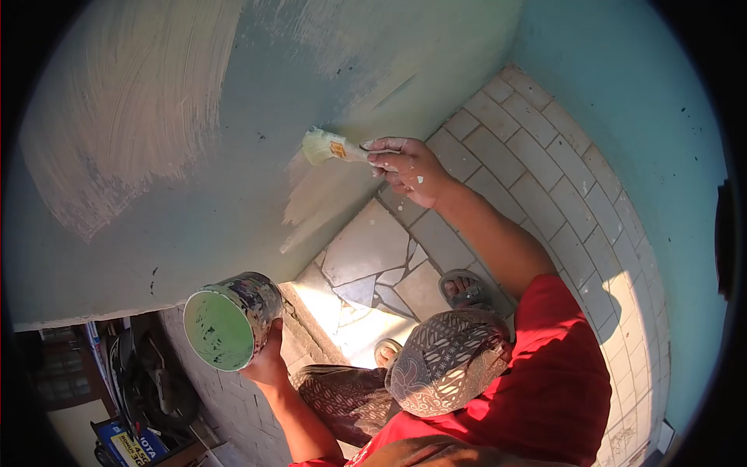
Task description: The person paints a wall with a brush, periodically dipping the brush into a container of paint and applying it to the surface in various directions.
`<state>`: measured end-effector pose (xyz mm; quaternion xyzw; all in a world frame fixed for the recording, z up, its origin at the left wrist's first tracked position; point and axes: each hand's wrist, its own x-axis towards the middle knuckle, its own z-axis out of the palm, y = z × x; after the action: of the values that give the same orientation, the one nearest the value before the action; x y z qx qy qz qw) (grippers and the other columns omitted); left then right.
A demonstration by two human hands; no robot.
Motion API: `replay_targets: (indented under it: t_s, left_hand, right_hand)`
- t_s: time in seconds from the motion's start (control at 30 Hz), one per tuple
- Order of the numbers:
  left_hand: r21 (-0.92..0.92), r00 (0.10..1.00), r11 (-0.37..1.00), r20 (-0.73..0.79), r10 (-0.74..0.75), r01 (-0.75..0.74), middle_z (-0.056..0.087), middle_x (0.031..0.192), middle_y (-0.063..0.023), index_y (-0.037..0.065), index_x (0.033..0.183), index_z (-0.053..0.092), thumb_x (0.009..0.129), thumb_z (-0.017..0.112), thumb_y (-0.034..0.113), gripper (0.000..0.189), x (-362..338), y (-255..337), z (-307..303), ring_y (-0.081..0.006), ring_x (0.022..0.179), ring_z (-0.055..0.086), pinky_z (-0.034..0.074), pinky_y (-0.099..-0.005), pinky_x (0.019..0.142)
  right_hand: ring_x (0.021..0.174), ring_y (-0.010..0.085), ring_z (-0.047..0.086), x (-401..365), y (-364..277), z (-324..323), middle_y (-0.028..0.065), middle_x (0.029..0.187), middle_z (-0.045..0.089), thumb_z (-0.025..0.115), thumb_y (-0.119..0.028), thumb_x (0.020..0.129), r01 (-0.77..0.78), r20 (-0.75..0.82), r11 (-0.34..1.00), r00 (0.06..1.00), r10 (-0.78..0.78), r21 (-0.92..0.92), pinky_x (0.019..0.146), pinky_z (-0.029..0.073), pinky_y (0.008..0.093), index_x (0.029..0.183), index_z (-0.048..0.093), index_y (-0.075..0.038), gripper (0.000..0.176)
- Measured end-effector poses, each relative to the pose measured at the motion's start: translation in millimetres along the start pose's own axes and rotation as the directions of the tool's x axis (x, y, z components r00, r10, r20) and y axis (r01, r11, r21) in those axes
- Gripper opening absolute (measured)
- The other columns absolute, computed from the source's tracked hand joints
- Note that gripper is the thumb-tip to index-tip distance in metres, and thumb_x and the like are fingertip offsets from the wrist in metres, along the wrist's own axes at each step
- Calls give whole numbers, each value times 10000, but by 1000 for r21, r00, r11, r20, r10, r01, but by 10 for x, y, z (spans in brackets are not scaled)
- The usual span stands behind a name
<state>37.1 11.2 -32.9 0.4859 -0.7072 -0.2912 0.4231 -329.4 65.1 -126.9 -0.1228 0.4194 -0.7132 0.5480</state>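
My right hand (411,170), spotted with pale paint, is closed round the handle of a paintbrush (339,147). The bristles, coated in pale green-white paint, are at the surface of the blue-green wall (233,179). Broad pale strokes cover parts of this wall at the upper left and beside the brush. Lower down, my left hand (268,359) holds a paint-smeared can (261,300) from below and the side. The can is tilted, and its open mouth shows light green paint inside with dark specks.
A second turquoise wall (630,101) rises at the right. Pale tiles (513,163) and broken stone pieces (366,245) cover the floor. My sandalled feet and patterned cloth (440,362) are below. At the lower left are a dark motorcycle-like object (156,381) and a blue-yellow sign (132,447).
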Motion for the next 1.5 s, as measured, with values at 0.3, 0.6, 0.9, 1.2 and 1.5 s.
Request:
replay_targets:
  t_s: [0.3,0.6,0.9,1.2,1.5]
  left_hand:
    - [-9,999,1000,31,-26,26,602,1367,-167,-63,1395,514,696,779,-157,754,-10,62,61,-286,1203,615,501,-414,1061]
    - [-71,999,997,34,-17,19,607,1350,-175,-64,1381,515,706,770,-141,726,16,109,223,-290,1194,623,510,-423,1061]
    - [-76,999,997,-27,23,-26,612,1335,-168,-52,1375,515,696,760,-156,729,-18,93,118,-299,1178,624,514,-430,1054]
    - [-153,1000,988,-4,-8,8,598,1355,-169,-51,1388,500,710,741,-166,728,-11,135,205,-299,1183,616,522,-421,1036]
    - [-109,997,994,-76,12,-21,579,1382,-182,-54,1415,464,714,751,-158,765,-14,197,299,-306,1206,607,512,-437,1059]
  right_hand:
    - [550,40,397,143,-752,-1335,28,850,618,645,-140,994,447,-626,883,650,-430,-143,480,307,236,1231,623,-1,275]
    - [707,143,575,-373,1118,945,113,766,644,622,-169,1002,254,48,880,965,-256,-402,665,479,343,1265,611,102,377]
    - [573,41,432,-59,-135,-497,33,831,625,693,-101,944,119,-56,992,991,-121,-52,460,291,226,1215,647,36,307]
    - [583,79,475,316,-1141,-1334,45,841,630,665,-158,984,518,-582,780,532,-616,-351,488,350,275,1288,576,44,376]
    - [767,141,577,-347,1142,817,164,882,669,629,-116,999,368,5,860,920,-391,-353,707,471,337,1262,547,82,339]
